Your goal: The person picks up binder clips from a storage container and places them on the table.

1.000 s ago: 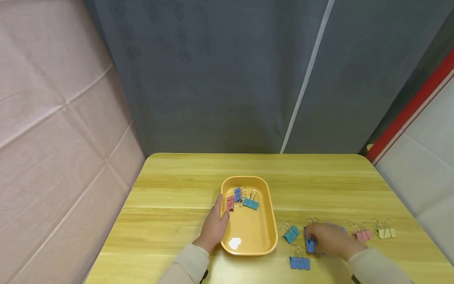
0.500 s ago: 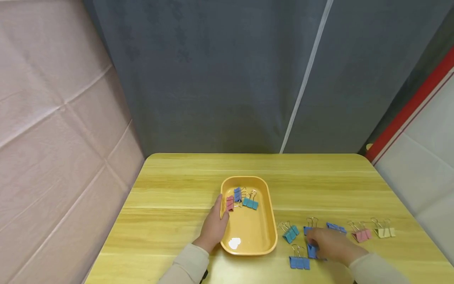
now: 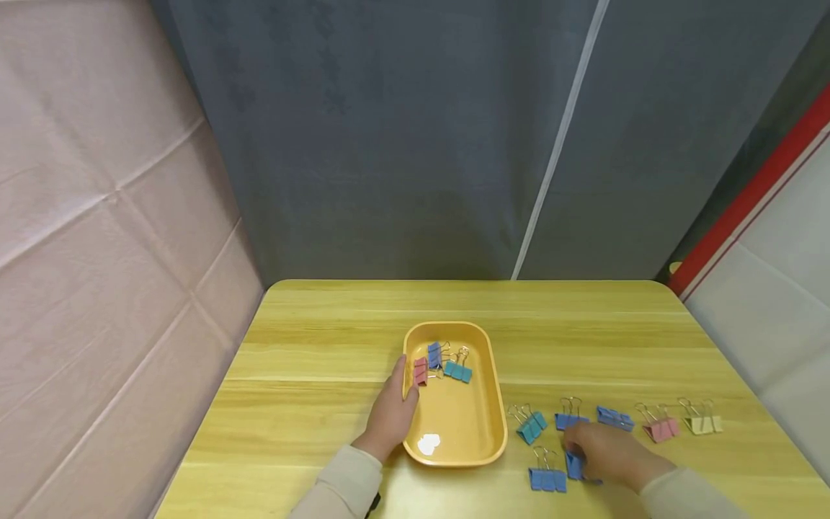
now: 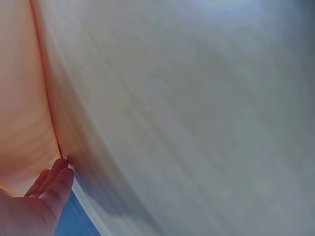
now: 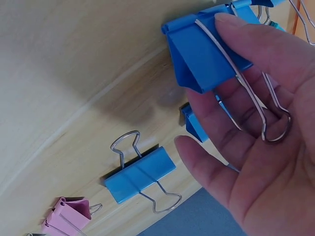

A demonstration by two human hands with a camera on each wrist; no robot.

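Lower centre, the left hand (image 3: 390,412) has the glossy, round-cornered yellow tray (image 3: 463,425) pinched at its rim, most fingers hidden behind its side. Inside sit a pink clip (image 3: 421,372), a blue clip (image 3: 434,355) and a teal clip (image 3: 458,372), thin wire handles overlapping, hard to separate. Lower right, the right hand (image 3: 608,450) pinches a blue binder clip (image 3: 573,466), knuckles masking part, over the wood-grained worktop (image 3: 311,353).

Beyond the yellowish wood-grained table (image 3: 311,339), whose far corners are rounded, rises a dark grey backdrop (image 3: 389,144) (a slanting white strip (image 3: 560,144) crosses it), with a creased pale-pink sheet (image 3: 97,288) at left and a red band (image 3: 752,198) edging a white panel (image 3: 791,288) at right.
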